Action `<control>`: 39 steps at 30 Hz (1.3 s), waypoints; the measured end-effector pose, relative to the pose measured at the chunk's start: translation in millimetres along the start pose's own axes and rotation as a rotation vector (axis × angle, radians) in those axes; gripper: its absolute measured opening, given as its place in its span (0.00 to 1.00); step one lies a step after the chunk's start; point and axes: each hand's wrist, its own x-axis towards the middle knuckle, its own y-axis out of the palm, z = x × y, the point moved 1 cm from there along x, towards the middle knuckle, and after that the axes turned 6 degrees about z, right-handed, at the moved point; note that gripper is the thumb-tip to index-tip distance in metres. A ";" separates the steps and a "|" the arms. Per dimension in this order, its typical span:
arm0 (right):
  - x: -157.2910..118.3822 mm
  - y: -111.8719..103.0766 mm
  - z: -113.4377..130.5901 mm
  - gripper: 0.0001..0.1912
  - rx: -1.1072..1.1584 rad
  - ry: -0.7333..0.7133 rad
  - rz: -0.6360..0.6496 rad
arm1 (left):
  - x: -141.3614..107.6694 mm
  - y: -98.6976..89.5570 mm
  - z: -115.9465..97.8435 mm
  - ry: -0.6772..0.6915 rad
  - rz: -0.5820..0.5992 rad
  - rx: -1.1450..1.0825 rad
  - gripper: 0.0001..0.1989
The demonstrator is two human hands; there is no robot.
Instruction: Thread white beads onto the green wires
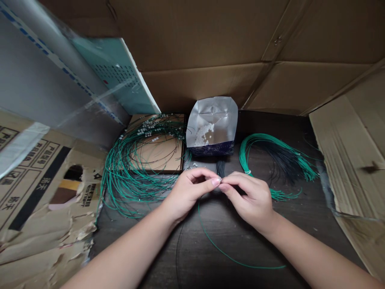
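My left hand (pixel 195 186) is closed, thumb and forefinger pinching a tiny whitish piece (pixel 219 179) that looks like a connector. Right against it, my right hand (pixel 249 194) is closed in a pinch too; what its fingertips hold is hidden. A single green wire (pixel 221 245) curves from beneath my left hand across the dark table to the right. A thin black wire (pixel 177 257) runs down below the left wrist. Just beyond the hands stands an open silver-lined bag (pixel 221 116) with many small white connectors (pixel 205 134) in it. A black wire bundle (pixel 220 166) lies partly behind my fingertips.
Green and black wires with white ends (pixel 135 184) lie coiled at left, partly over a cardboard piece (pixel 156 154). A tied green and black wire bundle (pixel 247 154) lies at right. Cardboard walls (pixel 204 36) enclose the dark table (pixel 240 257) at the back and sides.
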 end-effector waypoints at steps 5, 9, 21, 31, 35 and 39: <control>-4.2 2.8 -3.4 0.04 0.061 0.105 -0.030 | -0.1 2.2 -1.0 -0.005 -0.013 0.013 0.13; -6.7 4.5 -5.8 0.08 0.187 0.162 -0.033 | 0.0 2.7 -0.7 -0.018 0.028 -0.001 0.13; -6.4 1.2 -5.7 0.04 0.119 0.115 0.006 | 2.0 -4.9 -1.3 -0.080 0.073 0.099 0.16; -3.8 -0.6 -6.1 0.06 0.082 0.080 0.004 | 3.2 0.4 -5.8 -0.105 0.071 0.197 0.22; -3.1 -0.1 -8.5 0.02 0.091 0.077 -0.008 | 3.7 1.2 -5.4 -0.101 0.075 0.191 0.22; -2.1 0.7 -9.8 0.04 0.068 0.051 -0.008 | 3.7 2.7 -6.9 -0.093 0.084 0.206 0.21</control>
